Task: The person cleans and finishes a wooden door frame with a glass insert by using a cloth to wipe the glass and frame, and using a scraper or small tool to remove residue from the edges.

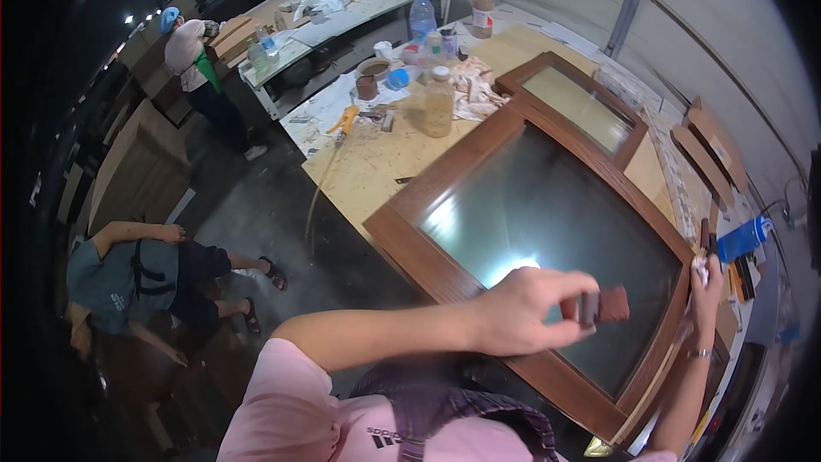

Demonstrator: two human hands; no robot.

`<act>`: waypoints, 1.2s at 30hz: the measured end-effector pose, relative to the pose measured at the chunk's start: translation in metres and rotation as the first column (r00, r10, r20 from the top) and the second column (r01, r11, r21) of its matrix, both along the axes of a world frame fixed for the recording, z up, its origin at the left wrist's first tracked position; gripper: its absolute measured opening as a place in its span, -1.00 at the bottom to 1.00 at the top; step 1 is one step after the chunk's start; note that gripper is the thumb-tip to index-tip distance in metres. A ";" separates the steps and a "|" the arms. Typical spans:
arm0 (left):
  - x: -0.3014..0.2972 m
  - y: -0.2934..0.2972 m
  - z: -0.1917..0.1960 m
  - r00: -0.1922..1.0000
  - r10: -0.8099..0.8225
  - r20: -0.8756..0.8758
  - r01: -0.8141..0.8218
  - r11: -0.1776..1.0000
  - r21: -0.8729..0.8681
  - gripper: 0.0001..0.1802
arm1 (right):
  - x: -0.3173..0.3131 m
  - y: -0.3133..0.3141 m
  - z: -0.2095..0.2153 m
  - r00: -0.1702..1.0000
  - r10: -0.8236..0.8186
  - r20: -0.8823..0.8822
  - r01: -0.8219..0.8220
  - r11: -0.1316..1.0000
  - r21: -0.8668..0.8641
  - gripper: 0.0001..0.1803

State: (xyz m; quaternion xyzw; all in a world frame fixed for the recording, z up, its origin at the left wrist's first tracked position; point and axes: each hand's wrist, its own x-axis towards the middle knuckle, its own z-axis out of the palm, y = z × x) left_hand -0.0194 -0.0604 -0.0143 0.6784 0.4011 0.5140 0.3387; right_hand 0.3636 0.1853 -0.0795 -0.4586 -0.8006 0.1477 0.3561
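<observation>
A brown wooden frame with a dark glass pane (547,214) lies slanted across the work table in front of me. My left hand (534,308) reaches over the pane, thumb and fingers pinched around a small reddish-brown block (613,305), whose exact kind I cannot make out. The block is held above the glass. At the frame's right edge, my right hand (705,287) is closed around a small whitish wad (701,269), which looks like cloth. A brown stick-like piece (705,235) shows just beyond its fingers.
A smaller glazed frame (581,107) lies beyond the big one. Left of it are a jar (439,103), a crumpled rag (477,90) and a yellow air gun (346,120) with a hose. A blue bottle (742,241) lies right. Two other people (141,278) are left.
</observation>
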 end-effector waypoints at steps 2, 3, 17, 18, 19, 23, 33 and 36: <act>-0.052 0.001 0.018 0.982 0.187 -0.004 -0.183 0.967 0.179 -0.71 | 0.000 -0.032 0.012 0.999 -0.026 0.042 0.029 0.998 -0.062 -0.81; -0.085 0.006 0.016 0.955 0.291 -0.058 -0.280 0.949 0.147 -0.66 | -0.003 -0.052 0.021 0.999 -0.034 0.039 0.039 0.989 -0.142 -0.80; -0.412 0.068 -0.216 0.207 0.424 -0.882 -0.969 0.215 -0.124 -0.58 | -0.042 -0.170 0.045 0.929 -0.269 0.254 0.311 0.940 -0.141 -0.78; -0.416 0.069 -0.221 0.206 0.396 -0.895 -0.965 0.237 -0.117 -0.59 | -0.045 -0.170 0.042 0.927 -0.287 0.241 0.323 0.938 -0.127 -0.78; -0.420 0.069 -0.225 0.201 0.368 -0.908 -0.960 0.256 -0.109 -0.59 | -0.048 -0.171 0.041 0.926 -0.302 0.226 0.333 0.936 -0.113 -0.78; -0.427 0.061 -0.218 0.177 0.304 -0.936 -0.954 0.289 -0.087 -0.57 | -0.048 -0.170 0.039 0.925 -0.300 0.234 0.335 0.934 -0.126 -0.80; -0.202 -0.023 -0.051 0.984 0.172 -0.052 -0.176 0.981 -0.081 -0.33 | -0.054 -0.175 0.051 0.936 -0.294 0.193 0.303 0.953 -0.021 -0.85; -0.179 -0.026 -0.042 0.945 0.323 -0.052 -0.327 0.927 -0.184 -0.33 | -0.051 -0.161 0.045 0.946 -0.280 0.165 0.281 0.960 0.015 -0.86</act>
